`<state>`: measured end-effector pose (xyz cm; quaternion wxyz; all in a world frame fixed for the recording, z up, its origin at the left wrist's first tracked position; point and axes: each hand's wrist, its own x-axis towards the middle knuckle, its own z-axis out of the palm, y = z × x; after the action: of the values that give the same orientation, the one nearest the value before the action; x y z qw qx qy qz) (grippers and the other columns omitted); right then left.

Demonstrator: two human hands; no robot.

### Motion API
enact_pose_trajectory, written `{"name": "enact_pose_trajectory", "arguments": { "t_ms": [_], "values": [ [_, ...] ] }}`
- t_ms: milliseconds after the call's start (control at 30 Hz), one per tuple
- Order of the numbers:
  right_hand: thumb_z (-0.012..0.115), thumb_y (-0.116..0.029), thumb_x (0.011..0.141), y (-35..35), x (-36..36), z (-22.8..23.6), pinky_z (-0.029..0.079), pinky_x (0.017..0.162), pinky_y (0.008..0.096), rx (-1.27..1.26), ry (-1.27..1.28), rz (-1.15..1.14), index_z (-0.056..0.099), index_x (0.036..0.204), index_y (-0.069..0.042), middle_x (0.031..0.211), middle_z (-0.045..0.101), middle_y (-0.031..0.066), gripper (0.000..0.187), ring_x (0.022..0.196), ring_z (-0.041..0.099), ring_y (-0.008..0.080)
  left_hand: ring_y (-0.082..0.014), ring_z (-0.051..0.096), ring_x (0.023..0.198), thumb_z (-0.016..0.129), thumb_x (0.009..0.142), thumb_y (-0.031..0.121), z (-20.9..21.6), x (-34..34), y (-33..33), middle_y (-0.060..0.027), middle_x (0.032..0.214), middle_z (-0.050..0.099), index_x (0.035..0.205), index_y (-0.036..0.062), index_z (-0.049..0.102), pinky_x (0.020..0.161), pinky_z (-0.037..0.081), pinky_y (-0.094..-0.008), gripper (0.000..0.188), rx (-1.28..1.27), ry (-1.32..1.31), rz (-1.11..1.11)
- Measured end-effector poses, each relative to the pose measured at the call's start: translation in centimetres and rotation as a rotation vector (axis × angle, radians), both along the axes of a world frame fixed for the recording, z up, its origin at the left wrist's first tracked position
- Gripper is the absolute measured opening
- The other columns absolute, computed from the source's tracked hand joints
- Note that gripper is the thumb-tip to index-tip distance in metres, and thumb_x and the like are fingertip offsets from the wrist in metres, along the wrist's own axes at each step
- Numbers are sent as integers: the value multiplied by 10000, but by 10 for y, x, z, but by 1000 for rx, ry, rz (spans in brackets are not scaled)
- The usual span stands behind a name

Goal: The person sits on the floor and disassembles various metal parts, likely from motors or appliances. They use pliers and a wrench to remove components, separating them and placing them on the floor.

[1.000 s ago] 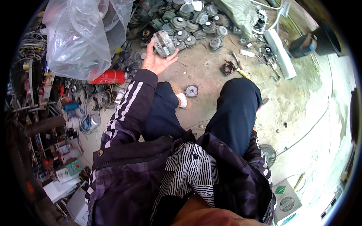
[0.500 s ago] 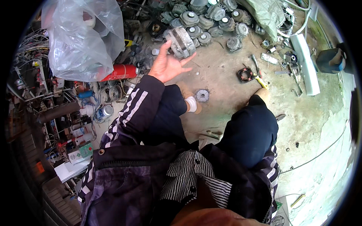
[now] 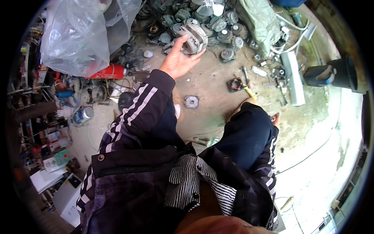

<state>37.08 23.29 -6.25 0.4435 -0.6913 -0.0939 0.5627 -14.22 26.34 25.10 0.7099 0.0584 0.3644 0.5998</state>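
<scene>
My left hand (image 3: pixel 180 60) is up in front of me, palm upward. Its thumb and fingers curl about a dusty grey electric motor (image 3: pixel 194 39), raised above the floor near a heap of similar motors (image 3: pixel 218 24). My right hand (image 3: pixel 276 119) shows only partly beside my right knee, low over the floor. The knee and sleeve cover most of it, so its grip is unclear. A flat square grey metal plate (image 3: pixel 191 101) lies on the concrete between my feet. Further right are a black square frame with a round opening (image 3: pixel 235 84) and a yellow-handled tool (image 3: pixel 250 93).
A big clear plastic bag (image 3: pixel 74 39) and a red cylinder (image 3: pixel 109 71) stand at the left, beside piled cables and parts. To the right lie a long white bar (image 3: pixel 293 80) and a dark bucket (image 3: pixel 319 75). A pale green sack (image 3: pixel 257 25) covers something at the back.
The view has shifted to the right. My left hand still has the motor, its fingers curled closer around it. My right hand has come into sight beside the knee.
</scene>
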Motion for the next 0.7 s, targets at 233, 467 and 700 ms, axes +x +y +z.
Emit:
{"name": "enact_pose_trajectory", "arguments": {
  "t_ms": [233,467,700],
  "values": [
    [566,-250,850,90,-79,269,460,817,260,820,342,305,241,1482,-235,1170,559,108,710,962,545,138,-322,422,1309,786,719,420,-3,-5,-10,-103,1485,301,1440,213,216,1071,-114,-640,942,-3,-44,53],
    [559,-205,920,59,-239,438,407,445,208,859,-9,625,488,1216,-72,898,624,89,332,584,506,89,-274,471,1277,744,730,499,4,-11,-18,-82,1450,346,1405,224,275,1086,-79,-630,866,120,-25,52],
    [534,-240,953,30,-343,373,339,470,218,537,290,831,554,1020,-87,831,617,8,168,572,432,60,-238,491,1256,680,783,516,14,-18,-34,-59,1394,422,1351,193,386,1106,30,-599,717,167,-20,-20]
  ]
}}
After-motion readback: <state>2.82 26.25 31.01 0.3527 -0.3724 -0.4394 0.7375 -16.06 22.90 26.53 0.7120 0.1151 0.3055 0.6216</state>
